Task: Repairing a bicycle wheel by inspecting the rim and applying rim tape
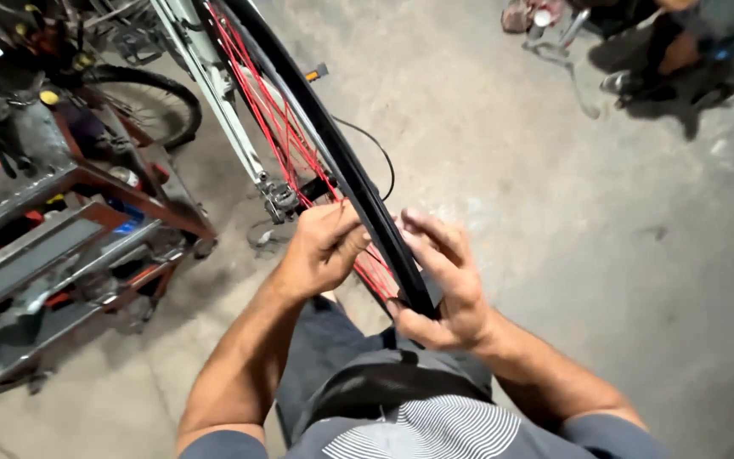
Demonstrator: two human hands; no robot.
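A bicycle wheel with a black tyre [333, 144] and red spokes [273, 119] stands upright in front of me, mounted in a white frame [214, 81]. My left hand [323, 248] is curled around the left side of the tyre near its lowest part, fingers pressing on the rim edge. On the right side of the same stretch, my right hand [445, 280] has its fingers spread over the tyre and its thumb hooked beneath. Both hands squeeze the tyre between them.
A rust-coloured metal tool stand [70, 221] crowded with tools fills the left side, with another bicycle wheel [150, 102] behind it. A black cable [381, 157] loops off the wheel. At the top right another person's feet [664, 68] rest on the concrete floor [605, 221].
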